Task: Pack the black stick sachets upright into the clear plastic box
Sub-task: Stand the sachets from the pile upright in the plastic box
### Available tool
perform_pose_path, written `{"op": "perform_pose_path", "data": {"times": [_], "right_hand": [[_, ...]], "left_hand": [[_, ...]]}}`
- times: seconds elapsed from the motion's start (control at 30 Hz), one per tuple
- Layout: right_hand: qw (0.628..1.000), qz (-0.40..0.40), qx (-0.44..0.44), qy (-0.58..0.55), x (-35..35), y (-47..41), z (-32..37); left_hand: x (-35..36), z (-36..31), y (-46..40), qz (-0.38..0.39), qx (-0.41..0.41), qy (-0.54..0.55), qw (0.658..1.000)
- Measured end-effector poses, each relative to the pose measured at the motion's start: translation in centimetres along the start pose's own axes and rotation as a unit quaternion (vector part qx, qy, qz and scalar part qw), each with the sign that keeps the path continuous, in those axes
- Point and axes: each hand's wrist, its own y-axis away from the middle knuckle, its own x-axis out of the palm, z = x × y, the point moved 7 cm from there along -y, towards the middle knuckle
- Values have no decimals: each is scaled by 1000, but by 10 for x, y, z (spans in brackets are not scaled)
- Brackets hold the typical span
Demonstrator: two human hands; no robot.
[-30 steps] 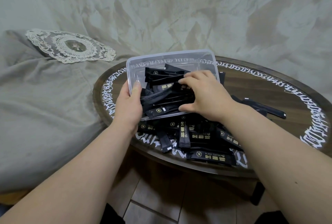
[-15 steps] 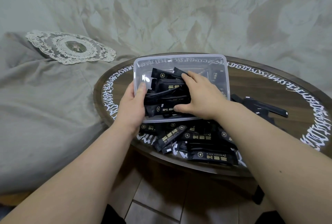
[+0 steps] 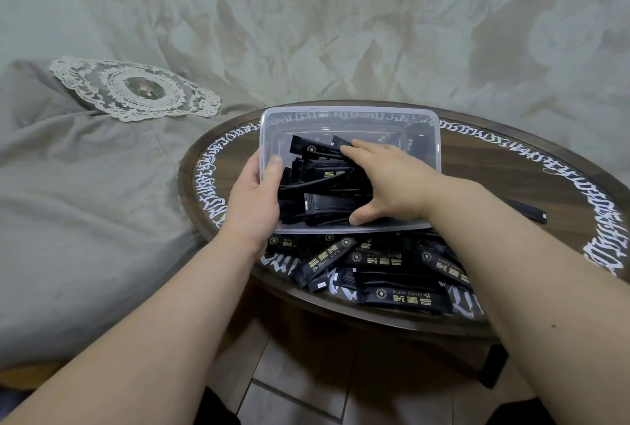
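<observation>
1. Black stick sachets (image 3: pixel 327 189): a bundle sits inside the clear plastic box (image 3: pixel 347 116), stacked on edge against its left wall; the right hand (image 3: pixel 392 182) is inside the box, fingers spread over the top of the bundle and thumb curled under its near end, clamped on the stack.
2. Left hand (image 3: pixel 252 196) grips the box's left wall, thumb hooked over the rim and inside, fingers hidden behind the wall. The box looks tipped toward the person, its near edge resting on the loose pile.
3. Step in hand, as a judgement: pressing the bundle tight to the left wall so it stands. To do it well, keep the left hand bracing the wall, push the stack sideways rather than down, and square the ends before letting go, as several sachets lie skewed and could fan out or flop flat.
4. Pose: both forearms reach forward from the bottom corners; the right wrist crosses the box's near right rim.
5. Loose sachets (image 3: pixel 392 261) lie heaped on the round table (image 3: pixel 511 165) just in front of the box, so much packing remains. One stray sachet (image 3: pixel 526 210) lies apart at right.
6. Lace doily (image 3: pixel 136 90) lies on grey fabric at left, well apart.
</observation>
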Motion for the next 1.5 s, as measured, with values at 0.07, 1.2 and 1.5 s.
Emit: {"op": "perform_pose_path", "data": {"times": [0.07,1.2,1.5], "right_hand": [[999,-28,7,39,1,-2,9],[905,-298,244,-178,-11,-4,-16],[920,-253,262,-144,-5,-9,-13]], "left_hand": [[2,-2,0,5,7,-1,1000],[15,0,-1,-6,13,75,997],[12,3,-3,-6,4,77,997]]}}
